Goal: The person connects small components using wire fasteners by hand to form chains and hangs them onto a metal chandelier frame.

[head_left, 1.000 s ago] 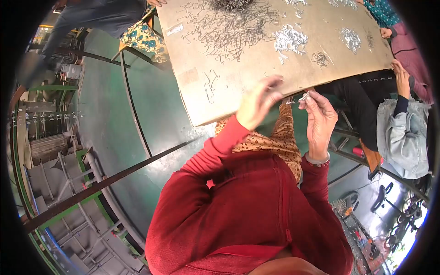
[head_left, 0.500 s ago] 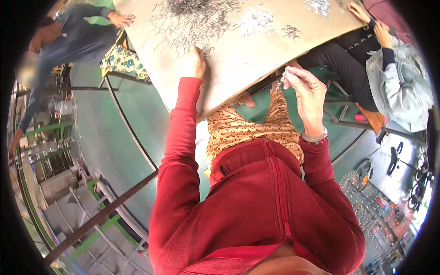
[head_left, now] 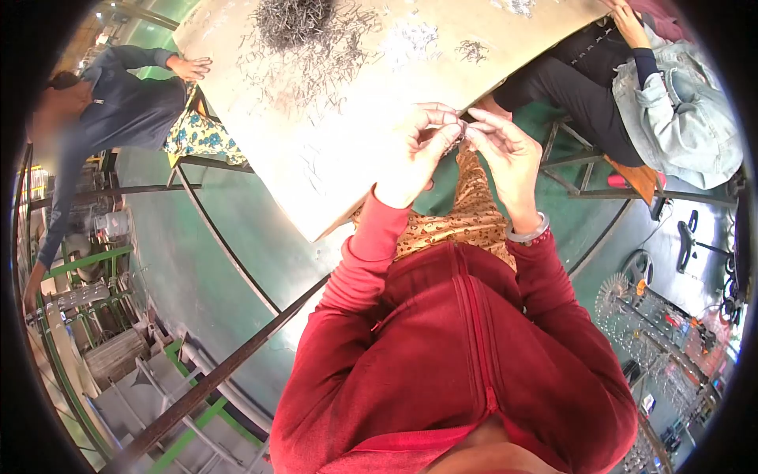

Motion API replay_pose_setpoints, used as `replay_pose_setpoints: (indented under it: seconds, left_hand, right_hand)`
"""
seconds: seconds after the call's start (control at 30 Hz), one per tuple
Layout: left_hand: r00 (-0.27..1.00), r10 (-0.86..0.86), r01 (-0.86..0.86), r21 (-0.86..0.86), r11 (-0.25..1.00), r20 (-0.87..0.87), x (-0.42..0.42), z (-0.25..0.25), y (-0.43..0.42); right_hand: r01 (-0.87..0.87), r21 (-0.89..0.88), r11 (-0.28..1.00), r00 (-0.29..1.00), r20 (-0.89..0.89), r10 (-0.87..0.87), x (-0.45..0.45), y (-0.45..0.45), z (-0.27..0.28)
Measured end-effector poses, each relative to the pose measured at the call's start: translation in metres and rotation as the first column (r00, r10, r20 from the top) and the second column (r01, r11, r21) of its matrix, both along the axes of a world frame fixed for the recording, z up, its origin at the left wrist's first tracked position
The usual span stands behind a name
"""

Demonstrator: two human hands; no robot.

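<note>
Tan tabletop (head_left: 363, 87), two dark piles (head_left: 296, 22) (head_left: 472, 51), two pale piles (head_left: 410, 39) (head_left: 519, 6), two hands (head_left: 418, 150) (head_left: 509, 158) together, clamped on small metal pieces (head_left: 460, 136).

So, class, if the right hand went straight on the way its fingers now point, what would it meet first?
The right hand would probably meet the small metal pieces at its fingertips, and the left hand right behind them; exact depth is unclear.

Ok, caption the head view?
Bare left hand and right hand pinch small grey pieces beside tan tabletop with dark, wiry heap.
</note>
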State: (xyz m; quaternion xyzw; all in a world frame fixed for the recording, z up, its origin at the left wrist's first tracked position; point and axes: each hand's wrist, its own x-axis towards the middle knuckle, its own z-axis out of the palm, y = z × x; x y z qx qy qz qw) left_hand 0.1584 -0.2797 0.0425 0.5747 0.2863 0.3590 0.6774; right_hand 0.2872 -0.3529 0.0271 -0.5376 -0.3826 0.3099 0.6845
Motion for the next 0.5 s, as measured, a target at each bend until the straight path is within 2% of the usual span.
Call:
replay_pose_setpoints:
  seconds: [0.03, 0.17, 0.2, 0.37, 0.47, 0.5]
  left_hand:
    - [0.999, -0.013, 0.016, -0.054, 0.998, 0.05, 0.002, -0.006, 0.0]
    - [0.992, 0.128, -0.127, 0.13, 0.983, -0.005, 0.008, -0.017, -0.009]
    - [0.991, 0.131, -0.128, 0.106, 0.986, -0.02, 0.008, -0.018, -0.01]
    - [0.99, 0.137, -0.138, 0.035, 0.99, 0.017, 0.005, -0.02, -0.013]
    - [0.989, 0.144, -0.137, 0.144, 0.98, -0.041, 0.001, -0.017, -0.011]
    - [0.989, 0.143, -0.134, 0.152, 0.979, -0.043, -0.001, -0.017, -0.012]
  right_hand:
    - [0.001, 0.009, 1.0, 0.999, -0.035, 0.0, -0.004, -0.001, 0.003]
    - [-0.007, 0.029, 1.0, 0.998, -0.055, 0.008, -0.009, -0.002, -0.002]
    - [-0.005, 0.025, 1.0, 0.998, -0.059, 0.007, -0.011, -0.002, -0.002]
    - [-0.014, -0.017, 1.0, 1.0, -0.001, 0.014, -0.01, -0.002, -0.004]
    - [0.031, 0.008, 0.999, 0.996, 0.085, -0.032, 0.009, 0.012, 0.0]
    - [0.006, -0.086, 0.996, 0.991, 0.137, 0.006, 0.018, 0.021, 0.002]
